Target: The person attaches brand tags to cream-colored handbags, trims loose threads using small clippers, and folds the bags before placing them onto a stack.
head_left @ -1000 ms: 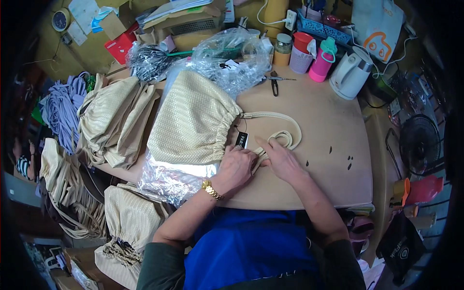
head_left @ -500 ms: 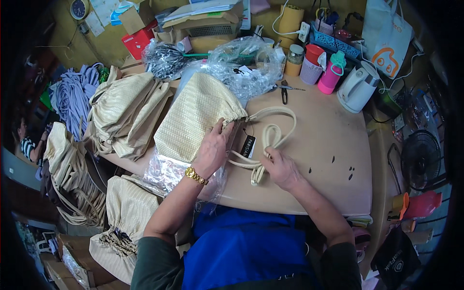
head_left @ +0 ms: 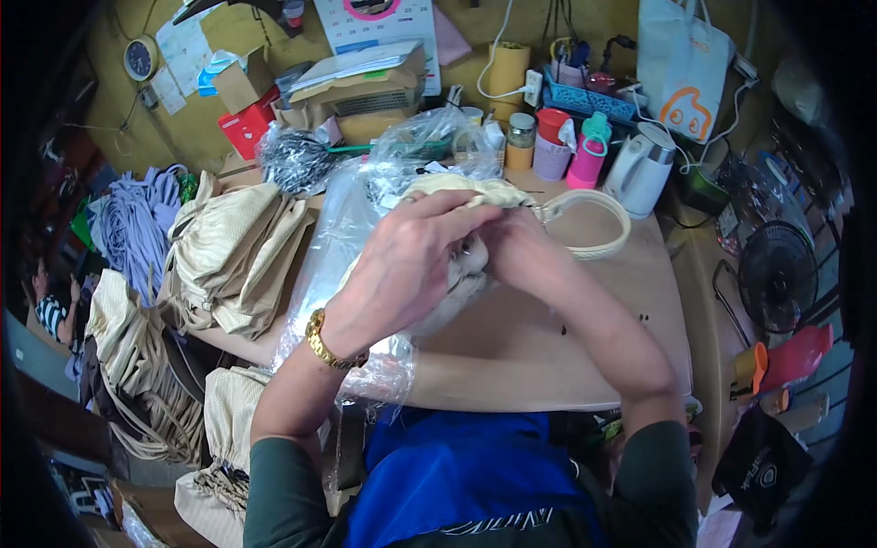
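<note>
1. The person's left hand (head_left: pixel 402 260) is reaching across the near side of a cream woven bag (head_left: pixel 498 190), its fingers lying over the gathered upper part and touching the fabric.
2. The right hand (head_left: pixel 516 239) is meeting the left at the same part of the bag; its fingertips are being hidden by the left hand and the fabric.
3. Grip: both hands are touching the bag, but whether either is closing firmly on it, the inspector cannot tell.
4. The bag is standing between the person and the back of the table (head_left: pixel 548 374), largely behind the hands; a pale grey part is showing below them.
5. A cream strap (head_left: pixel 627 233) is looping out to the right of the hands, above or on the table; contact is not showing clearly.
6. Clear plastic wrap (head_left: pixel 333 242) is lying on the table, left of the bag and hanging over the near edge.
7. A stack of cream bags (head_left: pixel 228 251) is resting farther left, near a bundle of lilac cords (head_left: pixel 142 224).
8. A pink bottle (head_left: pixel 586 164) is standing beside a white kettle (head_left: pixel 647 173) at the back right.
</note>
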`<action>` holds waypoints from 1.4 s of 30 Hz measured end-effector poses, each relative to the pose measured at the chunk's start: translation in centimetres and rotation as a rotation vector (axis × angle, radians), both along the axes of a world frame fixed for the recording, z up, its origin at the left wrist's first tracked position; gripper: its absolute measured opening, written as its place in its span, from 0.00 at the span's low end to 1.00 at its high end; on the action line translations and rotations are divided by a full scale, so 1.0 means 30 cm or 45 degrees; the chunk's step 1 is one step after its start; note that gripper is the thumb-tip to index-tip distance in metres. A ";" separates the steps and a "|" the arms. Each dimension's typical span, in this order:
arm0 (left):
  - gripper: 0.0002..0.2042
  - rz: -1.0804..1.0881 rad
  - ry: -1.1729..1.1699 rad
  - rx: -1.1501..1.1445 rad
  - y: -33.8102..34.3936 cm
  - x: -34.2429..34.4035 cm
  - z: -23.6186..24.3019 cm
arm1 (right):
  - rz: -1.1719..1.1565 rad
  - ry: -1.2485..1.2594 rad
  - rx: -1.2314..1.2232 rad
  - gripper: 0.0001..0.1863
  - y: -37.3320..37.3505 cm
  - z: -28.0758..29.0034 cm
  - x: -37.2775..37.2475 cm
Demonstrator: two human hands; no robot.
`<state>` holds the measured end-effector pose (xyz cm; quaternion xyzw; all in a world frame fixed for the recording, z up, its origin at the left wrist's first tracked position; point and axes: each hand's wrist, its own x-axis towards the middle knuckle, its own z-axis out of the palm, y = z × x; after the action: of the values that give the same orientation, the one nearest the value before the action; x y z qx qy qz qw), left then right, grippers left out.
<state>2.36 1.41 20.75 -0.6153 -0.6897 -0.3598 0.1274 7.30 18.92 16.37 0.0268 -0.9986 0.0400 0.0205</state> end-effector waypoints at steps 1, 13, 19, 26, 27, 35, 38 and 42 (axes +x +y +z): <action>0.25 -0.065 -0.053 0.020 0.031 0.019 0.030 | -0.056 -0.115 0.093 0.21 0.014 0.034 -0.002; 0.13 -0.305 -0.549 -0.102 0.138 -0.095 -0.259 | 0.224 0.121 -0.275 0.32 0.277 0.304 0.541; 0.23 -0.460 0.249 -0.062 0.015 -0.090 -0.294 | 0.067 -0.210 -1.121 0.38 0.410 -0.046 0.668; 0.24 -0.465 0.720 -0.278 -0.009 -0.037 -0.299 | 0.123 0.468 -1.283 0.12 0.291 -0.053 0.649; 0.22 -0.462 0.812 -0.302 -0.001 -0.035 -0.285 | 0.304 0.547 -1.279 0.06 0.246 -0.015 0.607; 0.03 -0.710 0.882 -0.271 0.036 -0.026 -0.201 | 0.213 -0.478 -0.344 0.10 0.044 0.018 0.268; 0.07 -0.716 1.097 -0.520 0.004 -0.036 -0.203 | 0.143 -0.990 0.342 0.14 0.033 -0.081 0.211; 0.09 -0.706 1.101 -0.344 -0.020 0.006 -0.142 | -0.054 -0.784 0.253 0.13 0.141 -0.179 0.268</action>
<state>2.53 0.79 16.49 -0.8776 -0.4259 -0.0014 0.2199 15.35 23.16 11.00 -0.0055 -0.9572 -0.0518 -0.2846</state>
